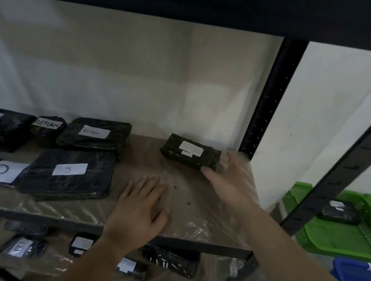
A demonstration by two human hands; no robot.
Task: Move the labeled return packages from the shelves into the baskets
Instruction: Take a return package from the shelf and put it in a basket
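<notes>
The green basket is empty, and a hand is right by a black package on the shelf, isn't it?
Not quite. The head view shows the green basket is not empty: a black labeled package already lies in it. The rest is right: the right hand is right by a black package on the shelf.

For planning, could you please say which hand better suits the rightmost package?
Right: the right hand touches the package, nearer the green basket; the left hand rests on the shelf.
</notes>
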